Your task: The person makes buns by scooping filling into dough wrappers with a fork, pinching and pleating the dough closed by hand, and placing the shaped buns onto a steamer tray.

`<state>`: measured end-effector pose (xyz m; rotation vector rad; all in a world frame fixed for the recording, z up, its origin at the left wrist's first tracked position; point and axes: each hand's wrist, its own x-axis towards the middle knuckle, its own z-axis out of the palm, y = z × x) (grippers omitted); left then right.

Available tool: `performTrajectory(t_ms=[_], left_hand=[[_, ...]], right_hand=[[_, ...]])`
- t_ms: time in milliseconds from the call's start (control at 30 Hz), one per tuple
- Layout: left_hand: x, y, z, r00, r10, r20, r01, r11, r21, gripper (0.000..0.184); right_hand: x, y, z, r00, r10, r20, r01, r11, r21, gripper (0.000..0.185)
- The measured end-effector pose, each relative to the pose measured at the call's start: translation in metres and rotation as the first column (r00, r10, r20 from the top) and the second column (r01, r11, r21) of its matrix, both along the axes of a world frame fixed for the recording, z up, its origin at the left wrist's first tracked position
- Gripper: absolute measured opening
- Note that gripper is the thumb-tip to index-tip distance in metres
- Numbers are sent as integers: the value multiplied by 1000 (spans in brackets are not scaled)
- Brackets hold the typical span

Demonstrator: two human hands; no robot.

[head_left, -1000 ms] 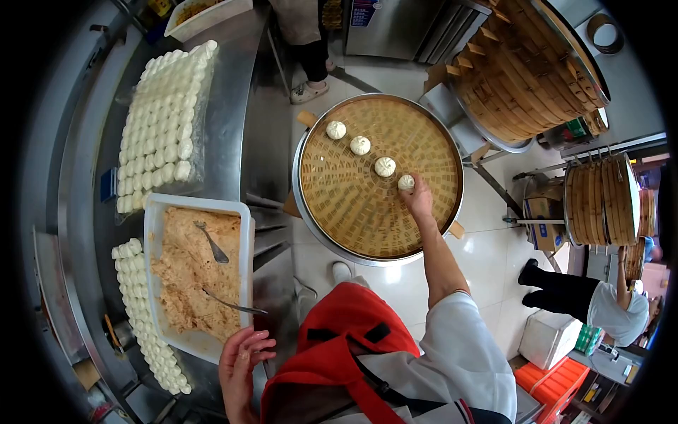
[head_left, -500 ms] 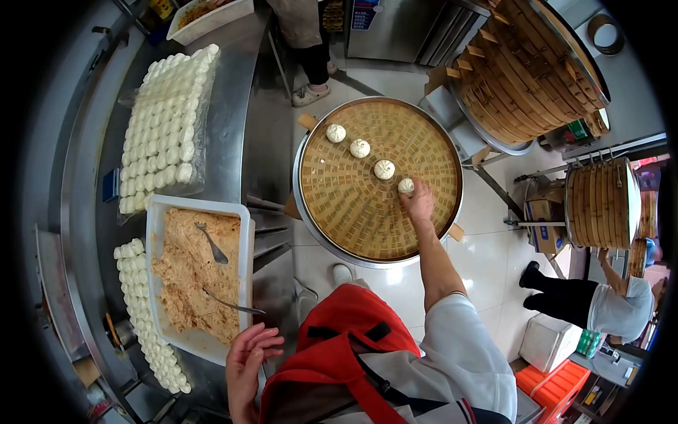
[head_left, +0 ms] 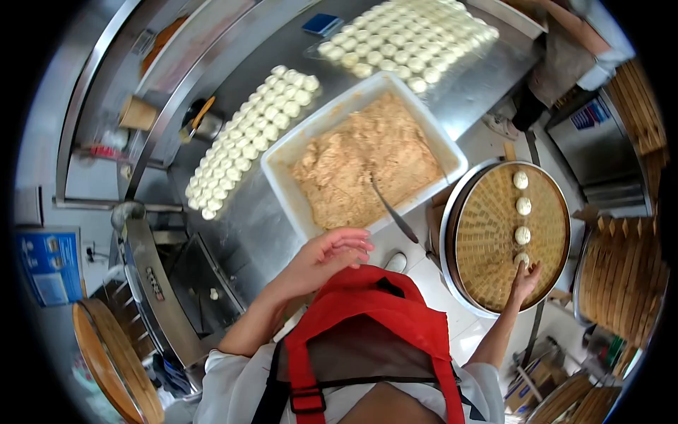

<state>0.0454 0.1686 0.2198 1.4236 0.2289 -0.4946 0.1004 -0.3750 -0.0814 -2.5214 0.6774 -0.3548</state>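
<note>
My right hand (head_left: 525,283) is at the near edge of a pleated bun (head_left: 521,259), its fingers apart around the bun's lower side; whether they still touch it is hard to tell. This bun ends a row with several others on a round woven bamboo steamer tray (head_left: 480,233). My left hand (head_left: 337,253) hovers by the near corner of a white plastic tub (head_left: 282,152), fingers loosely stretched, holding nothing. Inside the tub lies a pinkish-brown minced filling (head_left: 367,152). A metal spoon (head_left: 395,215) leans out of it over the rim.
Rows of white dough pieces (head_left: 251,138) lie on the steel counter (head_left: 233,233), with more dough pieces under plastic (head_left: 409,42) farther back. Stacked bamboo steamers (head_left: 618,283) stand at the right. A co-worker (head_left: 565,63) stands at the upper right.
My view has swung left toward the counter. My right hand's fingers have loosened around the last bun in the row. My left hand has come up beside the filling tub.
</note>
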Motion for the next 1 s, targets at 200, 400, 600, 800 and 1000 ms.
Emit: performTrajectory(t_ms=[200, 400, 600, 800, 1000], left_hand=[[-34, 62, -26, 915, 397, 70, -400, 916, 32, 28], [-85, 139, -75, 612, 790, -25, -790, 613, 9, 26], [-122, 209, -123, 321, 945, -63, -947, 321, -3, 35], [-138, 297, -164, 61, 998, 1, -997, 61, 44, 51], [-132, 369, -199, -146, 989, 35, -975, -150, 161, 44]], right_hand=[[35, 75, 85, 969, 216, 121, -248, 861, 445, 47], [50, 209, 203, 789, 563, 246, -582, 558, 592, 33], [37, 302, 265, 495, 863, 107, -811, 414, 413, 42], [39, 333, 262, 407, 910, -72, -871, 411, 270, 41], [38, 357, 264, 391, 903, -178, -892, 419, 170, 32]])
